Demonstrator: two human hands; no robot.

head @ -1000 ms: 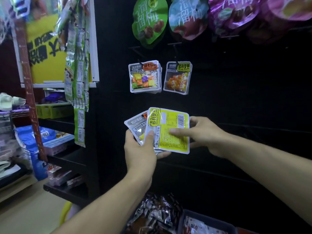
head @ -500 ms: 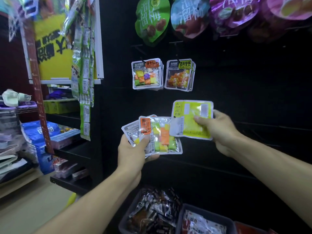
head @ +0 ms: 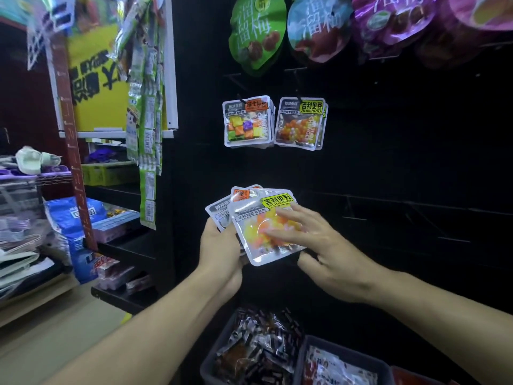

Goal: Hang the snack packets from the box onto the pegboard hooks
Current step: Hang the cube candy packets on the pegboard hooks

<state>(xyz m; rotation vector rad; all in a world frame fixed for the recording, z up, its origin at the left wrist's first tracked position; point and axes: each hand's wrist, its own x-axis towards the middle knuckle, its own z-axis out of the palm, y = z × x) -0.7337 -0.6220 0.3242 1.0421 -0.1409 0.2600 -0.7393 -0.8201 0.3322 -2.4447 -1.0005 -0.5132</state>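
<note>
My left hand (head: 220,247) grips a fanned stack of small snack packets (head: 222,215) in front of the black pegboard (head: 388,162). On top of the stack lies a yellow-label packet (head: 251,233) of orange and yellow balls, front side up. My right hand (head: 319,245) pinches it, fingers across its front and thumb at its lower edge. On hooks above hang orange-label packets (head: 247,122) and, to their right, yellow-label packets (head: 301,123). Dark boxes of more packets (head: 211,366) stand below my arms.
Large green, teal and purple bags (head: 258,31) hang along the pegboard's top row. Bare hooks (head: 354,218) stick out to the right of my hands. A shelf unit (head: 122,245) with goods and hanging green strips (head: 145,120) stands to the left.
My right hand lifted the yellow packet off the stack, turned it from back to front, and brought it back onto the stack in my left hand.
</note>
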